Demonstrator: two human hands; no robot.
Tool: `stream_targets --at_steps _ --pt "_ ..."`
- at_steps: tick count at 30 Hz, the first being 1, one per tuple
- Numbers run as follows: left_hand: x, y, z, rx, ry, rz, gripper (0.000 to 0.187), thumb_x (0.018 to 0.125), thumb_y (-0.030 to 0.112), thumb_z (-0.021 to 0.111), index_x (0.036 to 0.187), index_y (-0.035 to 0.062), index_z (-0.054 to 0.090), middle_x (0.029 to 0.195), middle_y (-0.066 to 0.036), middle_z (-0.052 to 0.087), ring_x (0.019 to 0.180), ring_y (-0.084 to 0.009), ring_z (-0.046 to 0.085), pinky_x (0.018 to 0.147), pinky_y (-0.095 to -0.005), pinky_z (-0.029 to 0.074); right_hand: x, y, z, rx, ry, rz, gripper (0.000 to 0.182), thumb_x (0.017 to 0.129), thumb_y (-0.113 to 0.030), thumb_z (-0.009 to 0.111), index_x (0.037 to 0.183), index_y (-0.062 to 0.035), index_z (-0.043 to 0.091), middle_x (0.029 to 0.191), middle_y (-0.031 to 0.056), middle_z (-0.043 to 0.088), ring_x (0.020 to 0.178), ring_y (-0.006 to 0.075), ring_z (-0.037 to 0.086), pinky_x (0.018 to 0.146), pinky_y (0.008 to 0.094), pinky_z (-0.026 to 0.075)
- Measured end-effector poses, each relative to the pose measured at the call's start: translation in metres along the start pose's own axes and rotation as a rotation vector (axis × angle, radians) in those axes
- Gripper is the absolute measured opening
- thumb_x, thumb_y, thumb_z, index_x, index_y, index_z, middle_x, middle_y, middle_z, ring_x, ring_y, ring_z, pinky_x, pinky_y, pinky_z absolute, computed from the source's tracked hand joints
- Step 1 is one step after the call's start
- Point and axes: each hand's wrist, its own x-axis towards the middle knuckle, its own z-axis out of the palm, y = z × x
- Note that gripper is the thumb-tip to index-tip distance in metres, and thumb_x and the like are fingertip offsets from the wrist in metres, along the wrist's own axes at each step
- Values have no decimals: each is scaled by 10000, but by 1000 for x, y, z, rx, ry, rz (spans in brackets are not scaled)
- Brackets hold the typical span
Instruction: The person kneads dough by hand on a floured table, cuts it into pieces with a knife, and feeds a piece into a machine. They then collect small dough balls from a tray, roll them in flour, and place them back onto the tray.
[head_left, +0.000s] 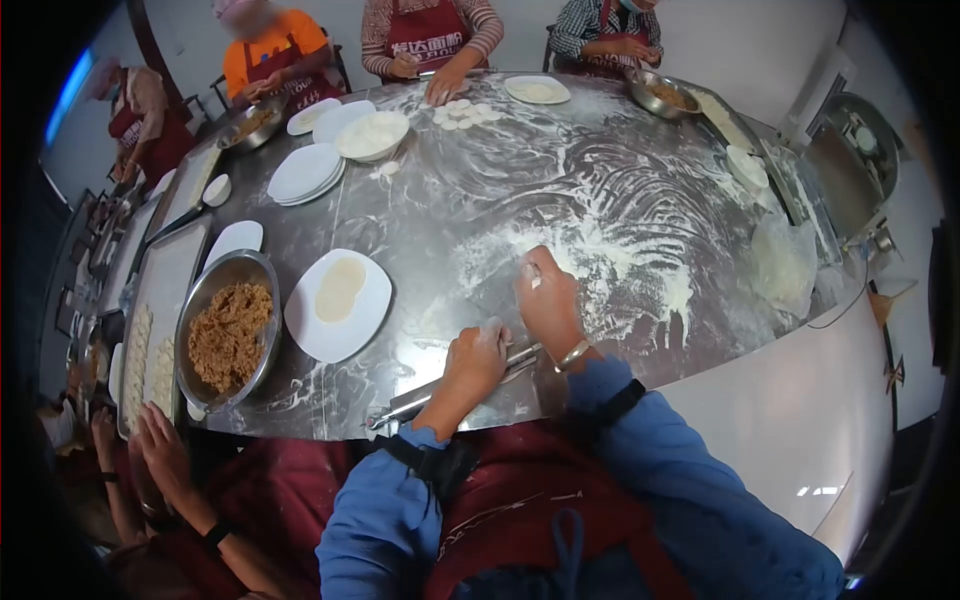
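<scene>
My left hand [477, 362] is closed, its fingers curled and floury, above a metal rod-like tool [410, 402] near the table's front edge. What it holds, if anything, is hidden. Farther forward and to the right, my right hand [548, 300] is also closed, over the floured table; a small whitish patch shows at its fingers, too small to name. To the left of my hands, a white square plate [302, 310] carries a flat round dough sheet [341, 290]. A steel bowl of brown filling [228, 338] stands beside that plate.
Flour [620, 240] covers much of the steel table. Stacked plates [305, 172], a white bowl [373, 135] and small dough rounds [465, 114] lie farther back. Trays [170, 290] line the left. Several people work around the table; a co-worker's hands [163, 455] are at lower left.
</scene>
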Motion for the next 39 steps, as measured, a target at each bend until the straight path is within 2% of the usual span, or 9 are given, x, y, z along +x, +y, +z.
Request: stream_targets --at_steps 8,11,20,22,24,26,33,35,39 --pt "-14 -14 -6 -105 -109 15 89 770 86 569 835 44 614 741 -165 628 705 -344 615 650 -399 487 -53 6 -34 136 61 26 109 772 -36 520 876 -14 542 738 158 585 649 320 587 588 353 462" --pt "-5 -1 -5 -74 -52 18 90 774 79 559 837 39 611 749 -179 622 718 -353 614 647 -405 482 -13 2 -11 101 83 -133 106 827 -114 504 901 -48 544 767 214 584 677 409 573 569 421 446" --pt "-8 -10 -10 -120 -95 23 105 770 78 554 851 34 605 756 -182 618 717 -355 608 647 -386 479 -47 13 -29 140 72 37 101 777 -22 529 867 -42 568 696 138 583 642 297 582 573 348 455" --pt "-11 -9 -8 -152 -111 25 115 765 66 546 860 32 601 754 -183 620 711 -355 607 646 -385 480 -33 14 -22 -66 136 -286 97 774 -22 536 864 -46 565 709 131 585 639 281 583 576 334 456" --pt "-3 2 -4 -112 -101 22 129 771 60 539 880 29 601 770 -187 624 721 -359 609 645 -390 480 -10 5 -5 42 82 -68 91 775 -23 538 860 -44 560 723 124 587 644 282 581 583 331 457" --pt "5 3 7 -139 64 -8 135 781 64 534 893 33 604 778 -191 623 733 -366 610 646 -400 481 4 -2 5 15 -4 -1 68 835 -102 506 887 -64 530 747 222 571 663 431 552 561 450 440" --pt "-5 -8 -12 -112 -85 19 118 774 59 534 867 32 601 772 -195 620 749 -356 615 673 -408 479 -52 20 -29 174 41 60 92 842 -127 499 884 -49 522 729 231 571 666 441 554 536 454 431" --pt "-11 -5 -10 -174 -129 -6 124 762 27 517 863 26 589 767 -191 620 726 -342 622 666 -399 477 -34 17 -23 -109 191 -412 48 786 -45 541 833 -39 548 591 126 541 523 319 534 525 349 446" --pt "4 8 1 -212 27 -26 126 777 33 514 878 33 590 782 -189 625 759 -356 615 677 -397 484 -4 -2 -1 -11 41 40 31 797 -50 529 815 -46 553 633 111 564 544 305 539 530 338 451"
